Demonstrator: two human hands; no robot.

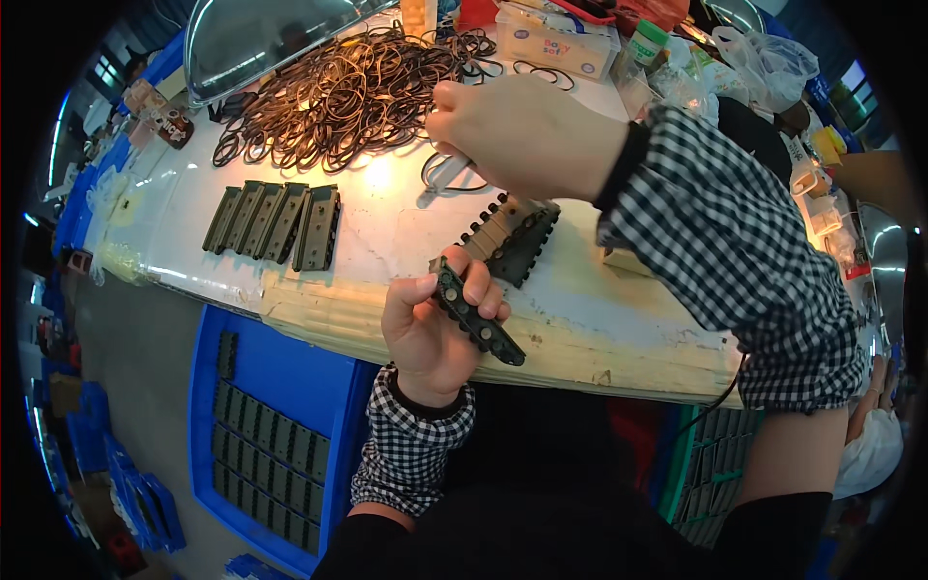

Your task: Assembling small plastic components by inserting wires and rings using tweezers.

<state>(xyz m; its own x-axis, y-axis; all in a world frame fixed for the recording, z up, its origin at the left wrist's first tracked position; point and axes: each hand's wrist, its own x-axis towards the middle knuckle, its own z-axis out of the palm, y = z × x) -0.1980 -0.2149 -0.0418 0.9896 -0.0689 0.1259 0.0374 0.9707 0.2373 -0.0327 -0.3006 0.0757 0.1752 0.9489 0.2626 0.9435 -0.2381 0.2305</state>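
Observation:
My left hand [425, 333] is raised at the table's front edge, fingers closed round a dark green notched rail piece [478, 319]. The piece is tilted, with round metallic spots along its face. Further up, my right hand [536, 130] is bent over the table beside a heap of thin black cords [358, 97]. Its fingers are curled together; a pale grey, narrow thing [447, 174] shows just under them, its kind unclear. Between the two hands lie more notched rail pieces, one tan [488, 230] and one dark green [527, 246].
Several green rail pieces [271, 224] stand in a row at the left. A blue tray [275, 338] with rows of similar pieces sits below the table, and a green crate [715, 464] at lower right. A clear plastic cover [261, 48], wipes box [556, 43] and bags [768, 68] are at the back.

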